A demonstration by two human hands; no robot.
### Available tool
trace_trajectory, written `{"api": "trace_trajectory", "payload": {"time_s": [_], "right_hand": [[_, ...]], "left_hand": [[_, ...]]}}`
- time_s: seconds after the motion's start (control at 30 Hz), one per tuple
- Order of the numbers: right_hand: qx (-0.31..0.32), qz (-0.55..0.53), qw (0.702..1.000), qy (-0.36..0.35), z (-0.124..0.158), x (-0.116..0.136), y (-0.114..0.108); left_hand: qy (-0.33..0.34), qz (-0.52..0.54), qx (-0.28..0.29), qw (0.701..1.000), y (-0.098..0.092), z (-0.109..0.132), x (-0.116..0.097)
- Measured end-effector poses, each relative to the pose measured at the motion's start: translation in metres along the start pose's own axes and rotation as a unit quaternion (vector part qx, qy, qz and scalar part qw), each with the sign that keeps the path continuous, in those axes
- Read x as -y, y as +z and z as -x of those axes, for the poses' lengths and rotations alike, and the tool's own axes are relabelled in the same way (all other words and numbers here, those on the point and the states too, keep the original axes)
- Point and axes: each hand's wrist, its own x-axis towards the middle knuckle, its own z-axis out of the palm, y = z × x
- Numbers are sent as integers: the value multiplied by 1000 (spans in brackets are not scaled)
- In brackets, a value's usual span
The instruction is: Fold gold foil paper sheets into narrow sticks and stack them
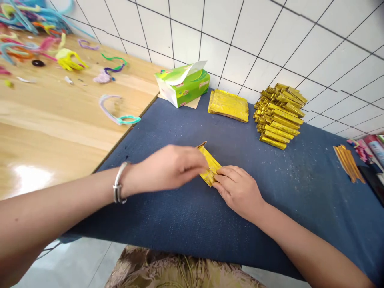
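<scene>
A folded piece of gold foil paper point(210, 159) lies at a slant on the dark blue cloth, its far end showing a brown inner edge. My left hand point(177, 166), with a silver bracelet at the wrist, comes in from the left, its thumb and fingers drawn together on the paper's left side; the fingertips are partly hidden and slightly blurred. On the paper's right edge, my right hand point(237, 190) pinches the near part between thumb and bent fingers. Beyond the hands are a flat stack of gold foil sheets point(228, 105) and a tall pile of folded gold strips point(279, 116).
A green tissue box point(187, 86) stands by the tiled wall point(240, 40). Colourful pipe cleaners point(36, 24) crowd the wooden table point(60, 120) at left. At far right lie some orange-brown folded strips point(349, 163) and a dark flat object point(372, 182).
</scene>
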Motion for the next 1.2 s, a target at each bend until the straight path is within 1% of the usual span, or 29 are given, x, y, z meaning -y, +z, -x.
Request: {"api": "trace_trajectory", "payload": {"time_s": [0.03,0.07,0.1,0.13,0.2,0.27,0.3,0.37,0.47,0.57,0.7,0.8,0.93,1.03,1.2], "right_hand": [[-1,-7,1000,-7,0,-4,1],[0,-14,1000,-14,0,-7,1],[2,-21,1000,-21,-1,-10,2],[3,-27,999,-27,-1,-13,2],[3,-42,998,-38,-2,-19,3],[0,-59,997,-48,-4,-24,2],[-2,-69,996,-52,-4,-27,2],[-1,-85,995,-58,-6,-30,1],[5,-94,994,-53,-6,-29,0],[3,-75,997,-34,-4,-22,0],[7,-45,999,-16,-3,-16,0],[4,-34,999,-21,-3,-21,1],[-15,-15,1000,-10,-2,-33,1],[-11,-10,1000,-10,-1,-37,2],[-20,-18,1000,-14,-1,-36,3]], "left_hand": [[-34,-7,-51,998,-7,-2,9],[-71,-19,-81,994,-12,-3,19],[-88,-24,-87,992,-17,-4,30],[-79,-16,-64,995,-19,-5,39],[-31,38,24,999,-19,-6,54],[6,89,76,993,-15,-5,62],[19,107,92,990,-12,-5,64],[35,122,113,985,-6,-3,65],[57,102,130,985,0,-2,65],[72,61,136,986,0,-2,64],[68,19,139,988,-1,-1,59],[54,-26,129,990,0,0,55],[41,-78,98,991,6,2,51],[42,-101,82,991,8,3,49],[50,-118,71,989,8,3,46]]}}
